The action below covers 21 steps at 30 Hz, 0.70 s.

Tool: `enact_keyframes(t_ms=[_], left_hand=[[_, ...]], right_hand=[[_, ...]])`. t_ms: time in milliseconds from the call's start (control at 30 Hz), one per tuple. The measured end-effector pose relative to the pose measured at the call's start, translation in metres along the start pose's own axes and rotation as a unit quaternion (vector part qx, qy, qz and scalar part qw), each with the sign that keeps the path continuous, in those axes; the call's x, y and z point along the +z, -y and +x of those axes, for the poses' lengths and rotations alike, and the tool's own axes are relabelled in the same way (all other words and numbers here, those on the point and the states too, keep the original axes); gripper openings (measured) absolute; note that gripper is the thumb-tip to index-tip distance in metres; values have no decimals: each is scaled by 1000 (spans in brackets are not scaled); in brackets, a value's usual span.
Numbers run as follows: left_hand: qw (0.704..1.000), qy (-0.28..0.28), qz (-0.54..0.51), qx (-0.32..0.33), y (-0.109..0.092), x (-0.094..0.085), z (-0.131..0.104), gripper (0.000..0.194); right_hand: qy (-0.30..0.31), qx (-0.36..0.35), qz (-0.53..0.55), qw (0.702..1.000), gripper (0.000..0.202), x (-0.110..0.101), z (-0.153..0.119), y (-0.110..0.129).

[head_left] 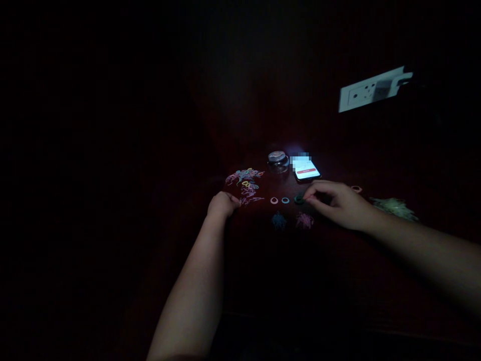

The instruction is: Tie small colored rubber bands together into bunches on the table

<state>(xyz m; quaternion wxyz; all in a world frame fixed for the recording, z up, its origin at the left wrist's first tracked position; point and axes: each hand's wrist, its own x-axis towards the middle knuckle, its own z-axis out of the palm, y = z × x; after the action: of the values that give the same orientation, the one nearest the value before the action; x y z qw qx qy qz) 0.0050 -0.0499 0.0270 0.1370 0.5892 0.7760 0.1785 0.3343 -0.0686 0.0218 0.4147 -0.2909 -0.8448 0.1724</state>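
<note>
My right hand [336, 204] reaches in from the right, thumb and forefinger pinched together at the edge of a dark green ring-shaped elastic band [298, 199]. Left of that band lie a light blue ring [285, 200] and a pale pink ring [274, 200]. My left hand [222, 204] rests low on the table with its fingers closed, beside a loose pile of small pale purple elastic bands [250, 200]. Whatever its fingertips hold is hidden. Just beyond it spreads a bigger pile of mixed-colour elastic bands [246, 175].
Nearer me lie a small blue pile [278, 220] and a pink pile [304, 220] of bands. A lidded clear jar [278, 163] and a lit phone [308, 169] stand behind. Past my right wrist are a pinkish ring [356, 189] and a pale yellow-green pile [394, 208]. A socket panel [370, 90] hangs at right.
</note>
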Motion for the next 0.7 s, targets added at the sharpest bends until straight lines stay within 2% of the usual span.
enact_keyframes(t_ms=[133, 300, 400, 600, 700], left_hand=[[1000, -8, 4, 3, 1, 0, 2, 8], [997, -71, 9, 2, 0, 3, 3, 14], [996, -83, 0, 14, -3, 5, 1, 15], [979, -125, -89, 137, -8, 6, -3, 12], [961, -102, -162, 199, -17, 6, -10, 15]], right_hand=[[-4, -5, -10, 1000, 15, -1, 0, -2], [0, 10, -3, 1000, 16, -2, -1, -5], [3, 18, 0, 1000, 16, -2, -2, -5], [3, 6, -5, 1000, 15, -2, -1, -4], [-5, 2, -3, 1000, 14, -1, 0, -1]])
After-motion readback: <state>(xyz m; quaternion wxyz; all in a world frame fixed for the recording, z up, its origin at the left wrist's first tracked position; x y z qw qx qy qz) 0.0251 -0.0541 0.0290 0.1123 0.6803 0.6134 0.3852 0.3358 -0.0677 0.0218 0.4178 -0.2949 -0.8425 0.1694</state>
